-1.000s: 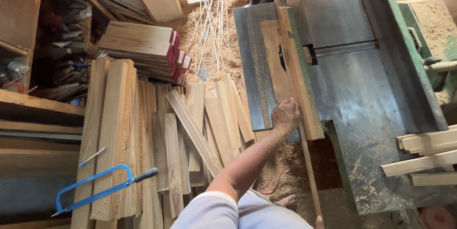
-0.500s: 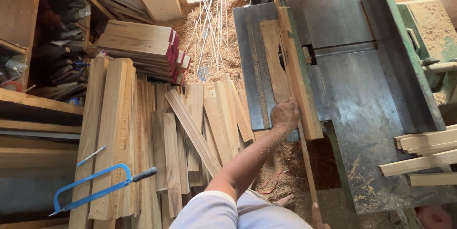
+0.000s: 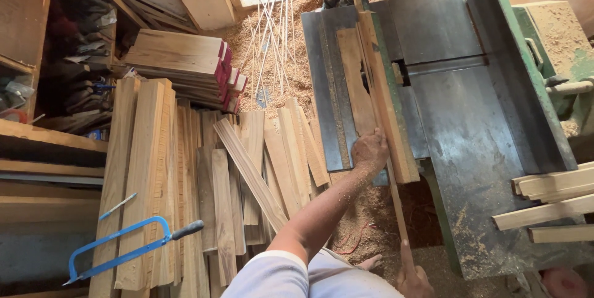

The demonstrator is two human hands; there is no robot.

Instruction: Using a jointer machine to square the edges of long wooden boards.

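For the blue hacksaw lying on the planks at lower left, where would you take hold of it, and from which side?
Take the blue hacksaw by its dark handle, the end that sticks out to the right past the frame. Come from the right and above: the handle lies free on the stacked planks, while the thin frame and blade offer a poor hold. Both hands are busy at the saw table.

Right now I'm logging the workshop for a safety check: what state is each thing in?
Left hand: pressed on the thin wooden strip, fingers closed.
Right hand: gripping the strip's near end.
Thin wooden strip: lying along the wooden guide board, near end overhanging the saw table.
Wooden guide board: flat on the saw table.
Blue hacksaw: lying idle on the planks.
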